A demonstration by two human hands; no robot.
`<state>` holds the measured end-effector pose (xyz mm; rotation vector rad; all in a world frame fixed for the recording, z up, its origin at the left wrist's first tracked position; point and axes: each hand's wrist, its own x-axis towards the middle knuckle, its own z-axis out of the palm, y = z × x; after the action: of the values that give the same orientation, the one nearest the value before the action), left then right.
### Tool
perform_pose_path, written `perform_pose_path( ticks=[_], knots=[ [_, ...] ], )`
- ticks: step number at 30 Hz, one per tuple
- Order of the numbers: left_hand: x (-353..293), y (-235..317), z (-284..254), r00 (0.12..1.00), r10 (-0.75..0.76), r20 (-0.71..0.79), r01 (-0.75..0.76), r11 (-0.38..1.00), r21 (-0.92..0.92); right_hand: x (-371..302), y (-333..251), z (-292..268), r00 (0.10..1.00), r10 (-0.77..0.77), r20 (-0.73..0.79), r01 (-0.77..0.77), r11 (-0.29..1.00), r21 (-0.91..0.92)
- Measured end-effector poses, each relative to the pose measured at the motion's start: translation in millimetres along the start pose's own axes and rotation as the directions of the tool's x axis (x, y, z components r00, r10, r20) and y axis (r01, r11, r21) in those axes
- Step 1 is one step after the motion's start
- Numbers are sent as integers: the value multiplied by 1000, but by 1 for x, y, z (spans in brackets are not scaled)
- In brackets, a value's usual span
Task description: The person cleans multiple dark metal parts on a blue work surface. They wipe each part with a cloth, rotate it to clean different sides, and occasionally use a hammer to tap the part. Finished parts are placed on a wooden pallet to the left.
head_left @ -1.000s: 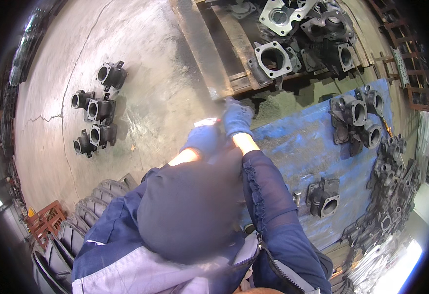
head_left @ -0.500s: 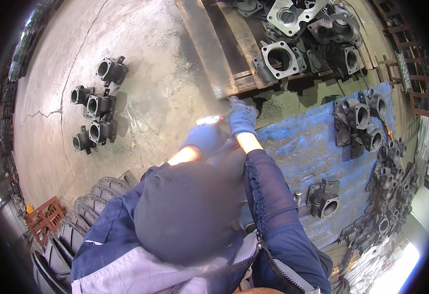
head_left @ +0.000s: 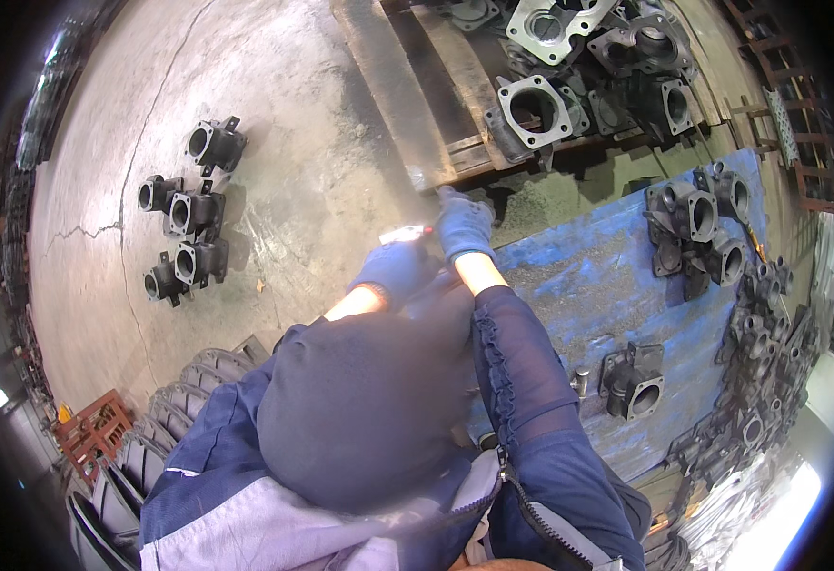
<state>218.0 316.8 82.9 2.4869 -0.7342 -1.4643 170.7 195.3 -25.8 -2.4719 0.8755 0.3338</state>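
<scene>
My left hand [head_left: 393, 269], in a blue glove, is closed low in front of me. A small bright white object with a red end [head_left: 404, 234] sticks out at its fingers, its kind washed out by glare. Close on the right, the gloved right hand [head_left: 466, 228] is curled beside the red end; whatever its fingers hold is hidden. Both hands are near the corner of a wooden pallet [head_left: 450, 157]. Part of what lies under them is blocked by my dark cap-like shape and sleeves.
Several dark flanged castings [head_left: 188, 214] stand on the concrete floor at left. More castings [head_left: 533, 109] are heaped on the pallet. A worn blue board [head_left: 569, 295] at right carries a single casting [head_left: 634, 383] and a cluster [head_left: 691, 224]. Large round ribbed parts [head_left: 174, 400] lie lower left.
The surroundings have shifted very slightly in the view. Both hands keep nearly the same pose, with the white object still between them.
</scene>
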Motion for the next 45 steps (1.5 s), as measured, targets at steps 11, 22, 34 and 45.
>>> perform_pose_path(
  ticks=[11,22,34,45],
  knots=[
    [2,-1,7,996,27,-82,-30,999,-28,2,10,12,994,47,101,-72,961,269],
    [22,71,17,863,497,-86,-431,815,388,-144,156,-225,955,-247,163,-47,417,908],
    [-36,290,116,566,606,559,-824,434,364,-466,360,-139,662,750,-8,20,-7,1000],
    [-9,310,264,496,533,685,-771,633,66,-415,425,-50,503,845,180,-74,-165,984]
  ],
)
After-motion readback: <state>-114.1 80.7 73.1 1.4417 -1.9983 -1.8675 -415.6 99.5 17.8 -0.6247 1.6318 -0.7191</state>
